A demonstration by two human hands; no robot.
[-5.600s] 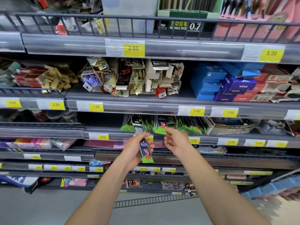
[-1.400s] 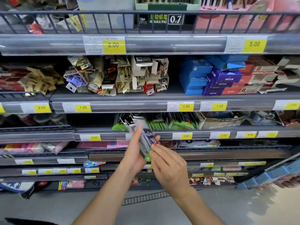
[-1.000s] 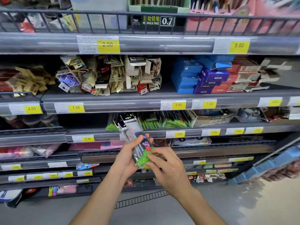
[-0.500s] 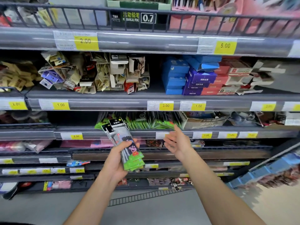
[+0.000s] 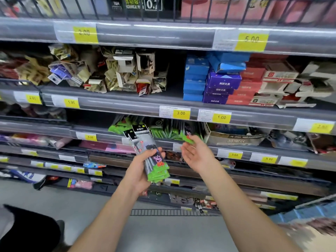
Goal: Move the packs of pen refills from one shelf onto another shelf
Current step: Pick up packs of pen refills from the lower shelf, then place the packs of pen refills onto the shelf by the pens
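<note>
Top shelf rail carries yellow price tags "2.00" near its left end and "5.00" toward the right; above it a black sign reads "0.7". Second rail: "1.00" left, "3.00" and "1.00" mid-rail. Third rail right part: "3.00", "5.00"; cardboard box on that shelf reads "JS-2005", other print blurred.
</note>
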